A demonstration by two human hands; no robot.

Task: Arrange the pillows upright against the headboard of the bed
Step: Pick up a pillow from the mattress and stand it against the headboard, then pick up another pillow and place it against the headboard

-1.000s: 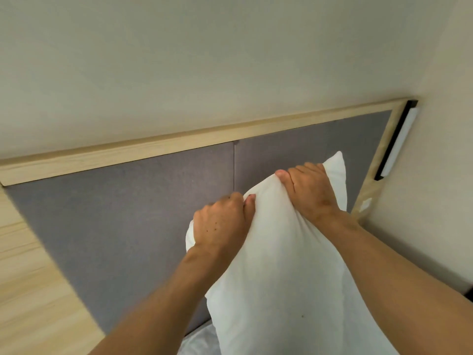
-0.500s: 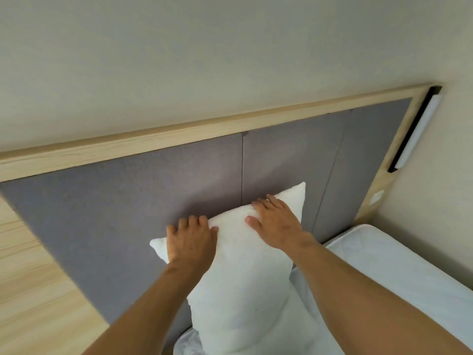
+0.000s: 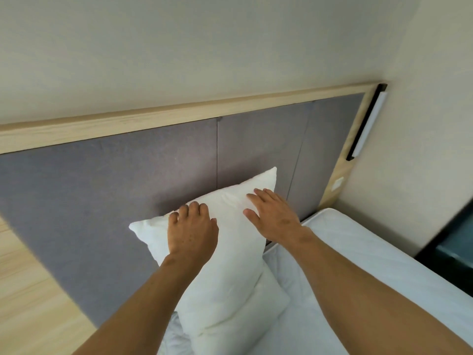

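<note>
A white pillow [image 3: 230, 252] stands upright and leans against the grey padded headboard [image 3: 102, 188]. My left hand [image 3: 192, 231] lies on its upper left part, fingers curled over the top edge. My right hand [image 3: 273, 216] rests flat on its upper right part, fingers spread. A second white pillow [image 3: 258, 311] stands low in front of the first, partly hidden behind my arms. Both pillows stand on the white mattress [image 3: 358, 265].
The headboard has a light wooden frame [image 3: 179, 116] along its top. A slim wall lamp [image 3: 368, 124] hangs at its right end, above a small white switch [image 3: 337, 183]. Wooden panelling [image 3: 25, 290] lies to the left. A dark bedside unit [image 3: 453, 252] stands at the right.
The pillow came down from a raised hold and now leans on the headboard. My hands went from gripping its top to lying on its face. More of the mattress shows.
</note>
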